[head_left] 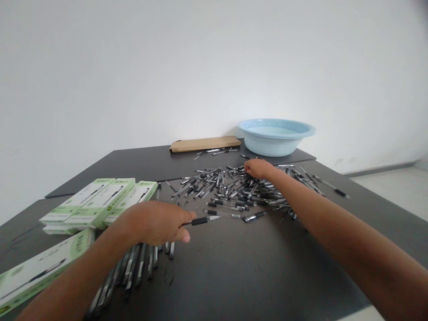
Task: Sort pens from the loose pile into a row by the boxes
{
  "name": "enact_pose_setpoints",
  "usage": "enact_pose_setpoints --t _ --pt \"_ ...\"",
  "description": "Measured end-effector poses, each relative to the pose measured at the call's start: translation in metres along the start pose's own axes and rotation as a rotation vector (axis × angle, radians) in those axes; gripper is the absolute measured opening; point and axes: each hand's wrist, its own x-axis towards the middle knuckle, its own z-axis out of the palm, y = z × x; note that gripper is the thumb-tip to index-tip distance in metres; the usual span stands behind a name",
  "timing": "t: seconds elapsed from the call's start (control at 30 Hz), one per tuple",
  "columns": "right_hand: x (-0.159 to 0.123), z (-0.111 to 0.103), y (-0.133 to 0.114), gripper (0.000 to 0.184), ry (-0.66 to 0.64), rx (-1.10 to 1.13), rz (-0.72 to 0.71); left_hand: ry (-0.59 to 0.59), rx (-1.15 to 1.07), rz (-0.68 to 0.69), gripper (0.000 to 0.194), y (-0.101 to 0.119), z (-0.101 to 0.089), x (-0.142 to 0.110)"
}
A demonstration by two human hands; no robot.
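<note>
In the head view my left hand [163, 223] pinches a pen [199, 220] between thumb and fingers, its black grip and tip pointing right. Beneath that hand and wrist lies a row of pens [140, 265], side by side and partly covered by my forearm. My right hand [257, 169] reaches to the far side of a loose pile of pens [234, 189], its fingers curled in. Whatever those fingers hold, if anything, is hidden. The piled pens are clear-barrelled with black grips and point in many directions.
Green and white pen boxes [96, 203] are stacked at the left, with another box [47, 267] nearer me. A flat brown cardboard piece [205, 143] and a light blue basin [276, 138] stand at the back of the dark table [230, 276], near the wall.
</note>
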Motion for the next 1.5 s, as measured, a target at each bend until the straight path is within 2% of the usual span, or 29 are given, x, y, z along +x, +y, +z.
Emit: enact_pose_setpoints --t 0.33,0.53,0.73,0.83,0.93,1.03,1.13,1.27,1.33,1.43,1.5 --pt "-0.002 0.003 0.001 0.025 0.002 -0.019 -0.087 -0.005 0.0 0.034 0.053 0.001 0.002 0.002" --pt "-0.004 0.004 0.001 0.02 0.074 0.032 -0.107 -0.011 0.001 0.012 0.053 0.001 -0.001 0.001" --pt "-0.023 -0.019 -0.007 0.015 0.266 0.168 -0.08 -0.012 0.015 -0.008 0.054 0.001 -0.006 -0.004" --pt "-0.041 -0.037 -0.022 0.013 0.369 0.249 -0.074 -0.005 0.016 0.0 0.051 0.002 -0.007 -0.004" --pt "-0.064 -0.048 -0.046 0.011 0.44 0.332 -0.097 -0.032 -0.054 0.026 0.04 0.0 -0.008 -0.002" --pt "-0.082 -0.048 -0.072 0.007 0.503 0.565 -0.179 -0.071 -0.168 0.031 0.027 -0.005 -0.007 0.001" --pt "-0.091 -0.04 -0.095 0.01 0.489 0.819 -0.27 -0.093 -0.194 0.029 0.026 -0.01 -0.007 0.003" --pt "-0.093 -0.029 -0.119 0.029 0.371 1.172 -0.331 -0.135 -0.226 0.037 0.028 -0.017 -0.004 0.011" --pt "-0.095 -0.024 -0.129 0.026 0.306 1.359 -0.345 -0.155 -0.243 0.036 0.03 -0.021 -0.003 0.015" --pt "-0.101 -0.015 -0.141 0.012 0.248 1.644 -0.336 -0.198 -0.27 0.053 0.033 -0.025 -0.003 0.021" --pt "-0.106 -0.01 -0.145 0.016 0.224 1.797 -0.33 -0.224 -0.292 0.068 0.035 -0.028 -0.003 0.025"
